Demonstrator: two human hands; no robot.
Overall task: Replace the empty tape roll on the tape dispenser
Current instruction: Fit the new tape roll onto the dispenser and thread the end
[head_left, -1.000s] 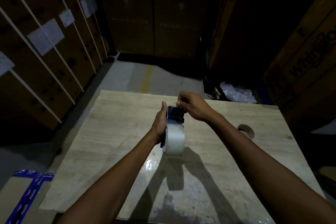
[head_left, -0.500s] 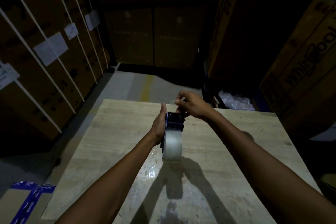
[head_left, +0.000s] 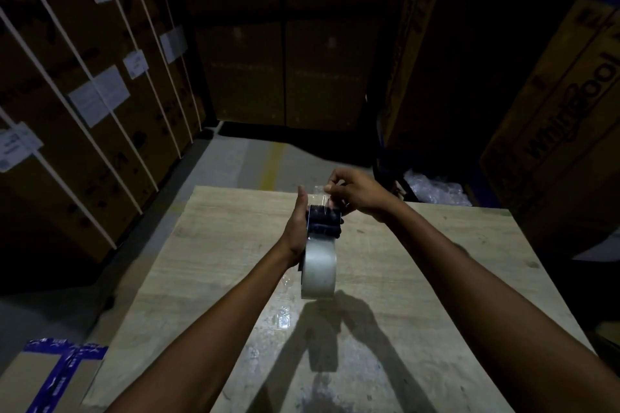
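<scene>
A dark tape dispenser (head_left: 323, 221) is held above the pale wooden table (head_left: 214, 245), with a full roll of clear tape (head_left: 318, 270) mounted on its near end. My left hand (head_left: 297, 225) grips the dispenser along its left side, thumb pointing up. My right hand (head_left: 355, 193) is at the far end of the dispenser, its fingertips pinched on the loose clear tape end (head_left: 318, 194), which is drawn up above the dispenser's front edge. The old empty core is hidden behind my right forearm.
Strapped cardboard boxes (head_left: 84, 104) stack along the left, more cartons stand behind and a large carton (head_left: 563, 131) to the right. Crumpled plastic wrap (head_left: 436, 191) lies beyond the table's far right corner. A box with blue tape (head_left: 50, 375) sits on the floor at lower left.
My right hand has lifted up and away from the dispenser's front, drawing a short strip of clear tape out with it. The left hand keeps its grip.
</scene>
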